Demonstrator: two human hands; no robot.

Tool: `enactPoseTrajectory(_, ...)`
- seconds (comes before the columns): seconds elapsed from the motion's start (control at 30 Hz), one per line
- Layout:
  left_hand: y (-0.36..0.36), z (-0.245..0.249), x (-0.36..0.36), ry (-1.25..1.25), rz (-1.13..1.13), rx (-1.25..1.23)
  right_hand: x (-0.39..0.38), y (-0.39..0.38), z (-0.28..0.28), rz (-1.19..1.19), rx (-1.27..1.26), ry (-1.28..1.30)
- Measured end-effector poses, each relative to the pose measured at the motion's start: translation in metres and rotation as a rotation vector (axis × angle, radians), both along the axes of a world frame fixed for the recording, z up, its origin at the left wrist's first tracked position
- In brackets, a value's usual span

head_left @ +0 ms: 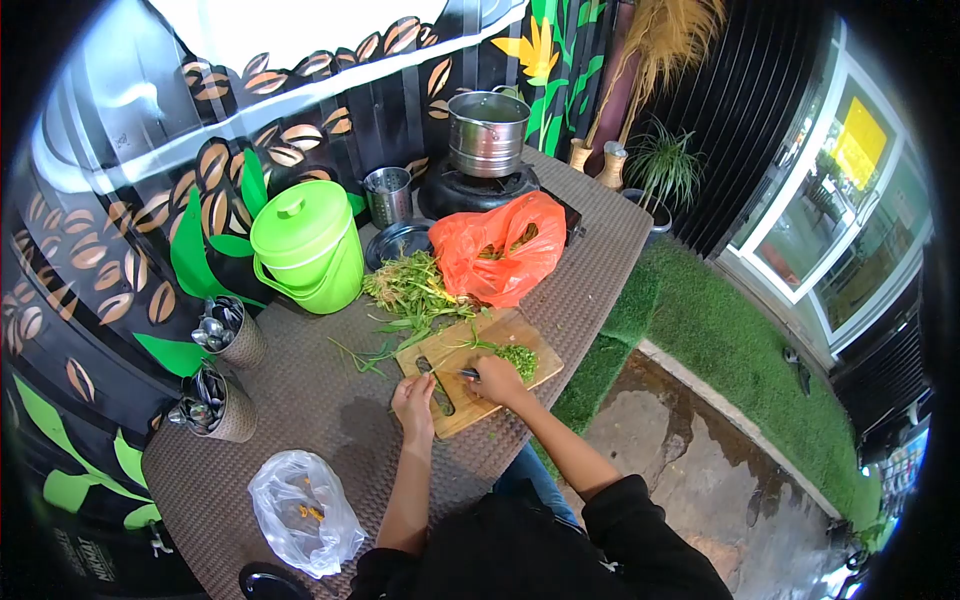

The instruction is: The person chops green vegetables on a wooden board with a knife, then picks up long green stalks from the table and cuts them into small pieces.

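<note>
A wooden cutting board (465, 410) lies at the table's near edge, with chopped greens (517, 360) on its right part. My right hand (497, 382) is closed round the dark handle of a knife (469, 373) over the board. At the board's left edge my left hand (413, 402) has its fingers pressed together; what they pinch, if anything, is too small to make out. Uncut leafy greens (415, 290) are heaped behind the board, beside an orange plastic bag (510, 250) with more greens inside.
A lidded green bucket (308, 250), a metal cup (388, 195) and a steel pot (488, 135) on a black stove (450, 195) stand at the back. Two cutlery holders (240, 345) are at the left. A clear plastic bag (305, 515) lies near the front.
</note>
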State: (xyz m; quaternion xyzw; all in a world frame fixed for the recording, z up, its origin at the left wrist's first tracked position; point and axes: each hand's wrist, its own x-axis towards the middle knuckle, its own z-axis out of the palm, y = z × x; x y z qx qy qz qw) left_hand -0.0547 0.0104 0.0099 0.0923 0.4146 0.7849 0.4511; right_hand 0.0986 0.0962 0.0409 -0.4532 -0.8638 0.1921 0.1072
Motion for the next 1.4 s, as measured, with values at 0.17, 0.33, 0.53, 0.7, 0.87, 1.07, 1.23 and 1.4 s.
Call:
enactPoseTrajectory(0.17,0.041,0.002,-0.001,0.153,-0.113,0.032,0.01,0.0,0.05,-0.042,0.159,0.172)
enactPoseTrajectory(0.33,0.044,0.03,0.01,0.633,-0.253,-0.234,0.019,0.01,0.038,-0.169,0.206,0.484)
enactPoseTrajectory(0.53,0.033,0.034,0.031,0.669,-0.363,-0.022,0.017,-0.015,0.024,-0.311,-0.434,1.067)
enactPoseTrajectory(0.7,0.018,0.046,0.034,0.33,-0.533,-0.008,0.014,-0.032,0.025,-0.39,-0.62,1.21)
enactPoseTrajectory(0.87,0.013,0.017,0.016,0.552,-0.447,-0.115,0.026,-0.038,-0.016,-0.318,-0.397,0.943)
enactPoseTrajectory(1.07,-0.007,0.006,0.001,0.63,-0.184,-0.101,0.043,-0.098,-0.017,-0.275,-0.288,0.388)
enactPoseTrajectory(1.23,-0.012,0.009,0.007,0.682,-0.181,-0.105,0.044,-0.114,-0.002,-0.175,-0.22,0.073)
enactPoseTrajectory(1.4,-0.015,0.015,0.015,0.898,-0.264,-0.146,0.054,-0.101,-0.014,-0.25,-0.162,0.069)
